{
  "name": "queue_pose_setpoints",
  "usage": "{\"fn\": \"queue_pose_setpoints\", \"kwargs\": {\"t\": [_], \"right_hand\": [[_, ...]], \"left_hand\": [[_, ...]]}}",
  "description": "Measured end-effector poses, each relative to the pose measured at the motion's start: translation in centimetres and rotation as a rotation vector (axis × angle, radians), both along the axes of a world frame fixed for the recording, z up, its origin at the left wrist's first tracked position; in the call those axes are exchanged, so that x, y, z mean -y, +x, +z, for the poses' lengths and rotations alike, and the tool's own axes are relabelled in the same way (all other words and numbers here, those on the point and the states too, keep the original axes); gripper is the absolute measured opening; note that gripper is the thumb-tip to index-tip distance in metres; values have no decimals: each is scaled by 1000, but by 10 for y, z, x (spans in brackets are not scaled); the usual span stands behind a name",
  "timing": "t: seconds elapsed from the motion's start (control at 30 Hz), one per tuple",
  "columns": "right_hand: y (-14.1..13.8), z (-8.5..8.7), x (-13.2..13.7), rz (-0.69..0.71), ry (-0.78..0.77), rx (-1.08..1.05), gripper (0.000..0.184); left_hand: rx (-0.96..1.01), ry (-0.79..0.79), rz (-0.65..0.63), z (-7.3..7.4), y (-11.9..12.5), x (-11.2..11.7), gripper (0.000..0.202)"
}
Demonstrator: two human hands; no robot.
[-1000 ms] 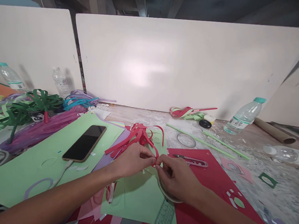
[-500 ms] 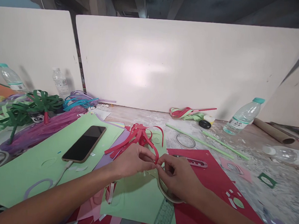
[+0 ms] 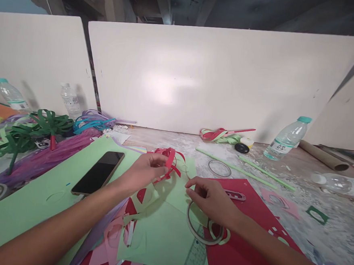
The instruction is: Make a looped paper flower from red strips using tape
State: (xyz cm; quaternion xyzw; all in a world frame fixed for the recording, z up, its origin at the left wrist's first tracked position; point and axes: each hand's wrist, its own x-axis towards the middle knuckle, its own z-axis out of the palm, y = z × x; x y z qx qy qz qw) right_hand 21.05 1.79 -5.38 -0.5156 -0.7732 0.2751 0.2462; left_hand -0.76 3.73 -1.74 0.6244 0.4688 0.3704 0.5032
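Observation:
My left hand (image 3: 150,169) pinches a bundle of looped red paper strips (image 3: 169,160) above light green paper (image 3: 164,228). To its right, my right hand (image 3: 210,199) hovers with its thumb and forefinger slightly apart and nothing visible between them. Under the right hand lies a thin roll of tape (image 3: 190,224), partly hidden by the hand. A clear ruler (image 3: 196,255) sits below the roll. Just behind the right hand, a pink-handled cutter (image 3: 235,195) rests on red paper (image 3: 249,222), its left part covered by the hand.
A phone (image 3: 99,172) lies on green paper at left, near dark green paper tassels (image 3: 50,125). Light green sticks (image 3: 235,169), a ring (image 3: 219,168) and a glue bottle (image 3: 244,145) lie behind. A water bottle (image 3: 287,140) stands right, before a white panel (image 3: 223,79).
My hands have moved apart. The left hand has drawn the red paper strips back to the left, and the right hand has let go of them. More of the tape roll shows.

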Motion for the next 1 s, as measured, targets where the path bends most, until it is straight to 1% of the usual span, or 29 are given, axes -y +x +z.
{"fn": "queue_pose_setpoints", "kwargs": {"t": [0.07, 0.13, 0.23, 0.33, 0.43, 0.53, 0.6, 0.67, 0.7, 0.73, 0.8, 0.83, 0.9, 0.93, 1.0], "right_hand": [[-1, -1, -10, 41, 49, 87, 21], [-7, 0, -21, 71, 154, 189, 25], [-22, 3, -38, 164, 314, 357, 32], [-37, 4, -50, 276, 388, 557, 26], [-43, 7, -57, 314, 413, 644, 20], [-37, 17, -60, 307, 454, 677, 17], [-29, 27, -60, 314, 514, 709, 15], [-23, 38, -61, 340, 582, 741, 14], [-21, 43, -61, 357, 614, 754, 14], [-20, 49, -61, 374, 639, 762, 14], [-22, 59, -60, 413, 687, 771, 13], [-23, 64, -60, 433, 710, 768, 12], [-28, 72, -58, 475, 742, 744, 11], [-31, 75, -57, 492, 749, 726, 10], [-34, 80, -54, 515, 744, 684, 9]], "left_hand": [[3, 2, 13, 4, -10, -5, 21], [-39, 15, 29, 4, -21, -10, 23], [-107, 4, 65, -2, -35, -15, 26], [-186, 0, 85, -8, -48, -16, 28], [-378, 19, 85, -13, -62, -18, 29], [-582, 31, 5, -15, -77, -21, 33], [-685, 49, -44, -12, -82, -22, 34], [-731, 111, -9, -3, -78, -19, 32], [-726, 165, 46, 3, -72, -16, 31], [-700, 230, 104, 10, -64, -12, 32], [-625, 357, 153, 22, -43, -3, 33], [-585, 402, 139, 27, -32, 1, 33], [-529, 401, 35, 30, -11, 5, 29], [-522, 401, -31, 28, -3, 6, 25], [-472, 410, -73, 19, 6, 2, 21]]}}
